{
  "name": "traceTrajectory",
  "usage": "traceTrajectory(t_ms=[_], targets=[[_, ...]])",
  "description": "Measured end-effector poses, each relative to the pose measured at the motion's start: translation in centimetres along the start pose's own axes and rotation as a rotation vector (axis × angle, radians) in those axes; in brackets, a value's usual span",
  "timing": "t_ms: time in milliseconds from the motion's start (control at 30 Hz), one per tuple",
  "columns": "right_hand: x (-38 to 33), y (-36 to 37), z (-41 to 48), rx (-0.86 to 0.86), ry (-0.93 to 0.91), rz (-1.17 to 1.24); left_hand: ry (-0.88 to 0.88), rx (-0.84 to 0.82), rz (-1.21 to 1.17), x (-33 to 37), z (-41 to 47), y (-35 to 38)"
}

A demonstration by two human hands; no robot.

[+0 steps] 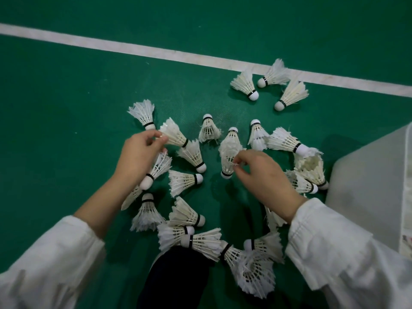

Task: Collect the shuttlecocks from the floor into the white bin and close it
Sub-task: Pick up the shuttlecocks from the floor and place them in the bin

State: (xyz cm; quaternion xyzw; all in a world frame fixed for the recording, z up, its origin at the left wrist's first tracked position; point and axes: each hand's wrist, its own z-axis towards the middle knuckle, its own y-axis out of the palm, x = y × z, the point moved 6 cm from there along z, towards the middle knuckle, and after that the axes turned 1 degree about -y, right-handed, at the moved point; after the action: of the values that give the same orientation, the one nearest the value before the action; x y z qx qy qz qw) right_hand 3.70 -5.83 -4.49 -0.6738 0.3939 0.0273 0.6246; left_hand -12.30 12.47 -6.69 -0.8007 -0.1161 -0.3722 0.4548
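Looking down, your left hand (138, 152) pinches the feather rim of the left shuttlecock (172, 134); your right hand (265, 175) pinches feathers of the centre shuttlecock (228, 156). Other shuttlecocks (185, 181) lie scattered on the green floor (66, 108), near the white bin (367, 175) at the right.

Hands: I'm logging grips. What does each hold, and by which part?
The left hand pinches the left shuttlecock by its feather rim; the right hand pinches the centre shuttlecock by its feather skirt.
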Motion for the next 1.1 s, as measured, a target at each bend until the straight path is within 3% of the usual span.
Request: traceTrajectory(t_ms=[133, 367, 500, 667, 867, 1100], targets=[[-0.5, -2.7, -1.4, 0.006, -0.084, -0.031, 0.212, -0.005, 0.325, 4.6, -3.7, -1.2], [0.4, -12.0, -4.0, 0.039, -0.198, -0.204, 0.626, -0.142, 0.618, 17.3, -8.8, 1.8], [3.4, -18.4, -7.8, 0.162, -0.115, -0.228, 0.848, -0.195, 0.732, 25.4, -10.7, 5.7], [11.5, -24.6, -14.8, 0.397, 0.151, -0.139, 1.033, -0.178, 0.647, 34.3, -13.5, 11.3], [21.3, -23.0, -20.8, 0.420, 0.453, -0.068, 1.017, -0.222, 0.534, 36.7, -17.3, 20.1], [25.1, -20.4, -18.6, 0.448, 0.433, -0.057, 0.892, -0.186, 0.489, 33.8, -18.1, 24.2]])
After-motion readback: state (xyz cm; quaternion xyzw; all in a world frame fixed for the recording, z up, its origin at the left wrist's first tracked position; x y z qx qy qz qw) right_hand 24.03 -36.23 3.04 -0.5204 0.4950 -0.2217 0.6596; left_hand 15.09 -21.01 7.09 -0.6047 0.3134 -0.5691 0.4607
